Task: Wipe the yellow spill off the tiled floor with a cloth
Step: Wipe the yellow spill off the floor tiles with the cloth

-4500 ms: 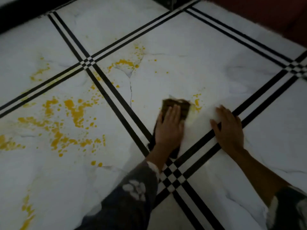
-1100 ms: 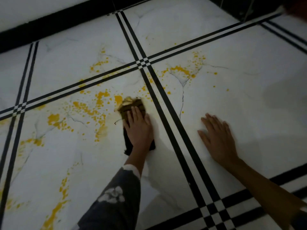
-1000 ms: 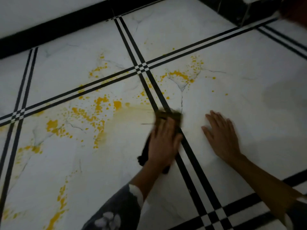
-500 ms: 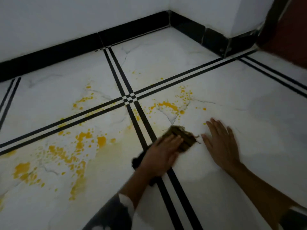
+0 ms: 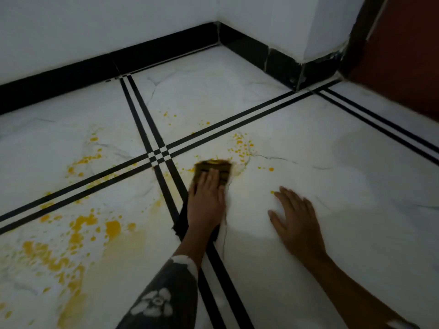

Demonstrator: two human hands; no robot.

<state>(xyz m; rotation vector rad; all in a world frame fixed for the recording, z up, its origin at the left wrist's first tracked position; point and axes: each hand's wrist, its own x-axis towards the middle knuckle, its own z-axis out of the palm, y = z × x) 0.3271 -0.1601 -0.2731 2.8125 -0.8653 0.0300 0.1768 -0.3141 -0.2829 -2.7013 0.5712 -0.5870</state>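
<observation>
Under the left hand, fingers flat, lies the stained cloth. Beside it the right hand rests spread open on the floor; yellow spill lies leftward.

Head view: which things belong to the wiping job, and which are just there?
Job: cloth; left hand pressing it; spill; floor; right hand flat on the floor.
Just there: wall; skirting; red panel.

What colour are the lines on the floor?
Black double stripes crossing the white tiles; the head view shows them.
</observation>
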